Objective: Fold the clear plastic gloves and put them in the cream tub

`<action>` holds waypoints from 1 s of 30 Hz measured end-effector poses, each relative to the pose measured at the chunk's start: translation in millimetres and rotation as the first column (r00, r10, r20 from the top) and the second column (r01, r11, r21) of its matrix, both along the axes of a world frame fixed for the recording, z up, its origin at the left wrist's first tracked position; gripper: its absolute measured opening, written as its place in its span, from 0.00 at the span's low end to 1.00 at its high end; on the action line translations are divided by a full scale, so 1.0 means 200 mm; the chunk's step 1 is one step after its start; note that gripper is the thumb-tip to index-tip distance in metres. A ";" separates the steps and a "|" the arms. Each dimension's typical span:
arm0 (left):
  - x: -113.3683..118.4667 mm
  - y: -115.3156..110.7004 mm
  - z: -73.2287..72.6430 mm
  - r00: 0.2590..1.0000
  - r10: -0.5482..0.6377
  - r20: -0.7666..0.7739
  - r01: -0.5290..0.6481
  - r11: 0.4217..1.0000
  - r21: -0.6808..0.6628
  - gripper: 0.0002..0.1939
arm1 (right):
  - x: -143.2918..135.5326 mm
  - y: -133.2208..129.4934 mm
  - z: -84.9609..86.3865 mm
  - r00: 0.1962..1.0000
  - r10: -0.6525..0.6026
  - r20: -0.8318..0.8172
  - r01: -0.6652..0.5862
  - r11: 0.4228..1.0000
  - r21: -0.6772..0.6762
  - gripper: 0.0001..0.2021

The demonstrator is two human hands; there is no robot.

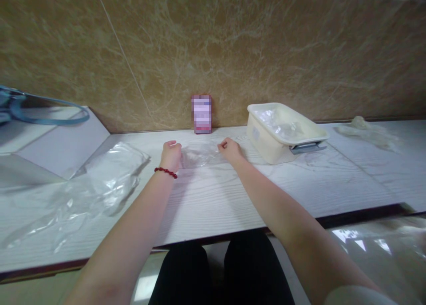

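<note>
A clear plastic bag [200,154] is stretched flat between my two hands, just above or on the white wood-grain table. My left hand [171,156], with a dark red bead bracelet at the wrist, has its fingers closed on the bag's left end. At the opposite end, my right hand [230,150] pinches the bag's edge between thumb and fingers. To the left lies a pile of clear plastic bags [113,172], crumpled toward the front. A cream plastic bin [266,141] stands right of my right hand, with clear plastic bags [279,123] inside it.
A phone [202,114] with a blurred screen leans against the brown marbled wall [219,43]. At far left is a white box [63,145] with a blue strap [53,120] over it. Crumpled translucent plastic [368,132] lies right of the bin. The table's front edge runs above my knees.
</note>
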State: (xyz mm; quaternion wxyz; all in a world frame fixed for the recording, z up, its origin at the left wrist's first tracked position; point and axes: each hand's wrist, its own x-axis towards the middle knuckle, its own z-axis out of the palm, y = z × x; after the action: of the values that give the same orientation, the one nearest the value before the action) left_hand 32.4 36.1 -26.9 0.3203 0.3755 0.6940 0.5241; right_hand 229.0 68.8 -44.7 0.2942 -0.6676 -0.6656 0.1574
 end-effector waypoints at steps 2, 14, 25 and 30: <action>0.00 -0.02 0.04 0.988 0.037 0.153 -0.038 0.999 0.008 0.15 | 0.00 0.00 0.00 1.000 0.010 -0.015 -0.010 1.000 0.001 0.07; -0.02 -0.06 0.06 0.999 -0.044 -0.010 0.042 0.988 -0.149 0.19 | 0.00 -0.01 0.01 0.995 0.070 -0.072 -0.071 0.997 -0.007 0.07; -0.02 -0.12 0.04 0.879 -0.248 -0.407 0.159 0.957 -0.241 0.25 | 0.03 -0.11 0.13 0.962 0.166 0.215 -0.222 0.936 0.273 0.15; 0.00 -0.13 0.06 0.946 -0.296 -0.135 0.255 0.933 -0.254 0.24 | 0.00 -0.26 0.15 0.723 0.577 0.380 -0.661 0.738 0.138 0.23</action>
State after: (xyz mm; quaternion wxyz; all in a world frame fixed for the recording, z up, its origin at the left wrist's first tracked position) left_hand 31.5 9.5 -15.3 0.3719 0.4727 0.7159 0.3546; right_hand 228.2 16.7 -14.6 0.2006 -0.3749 -0.9037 0.0497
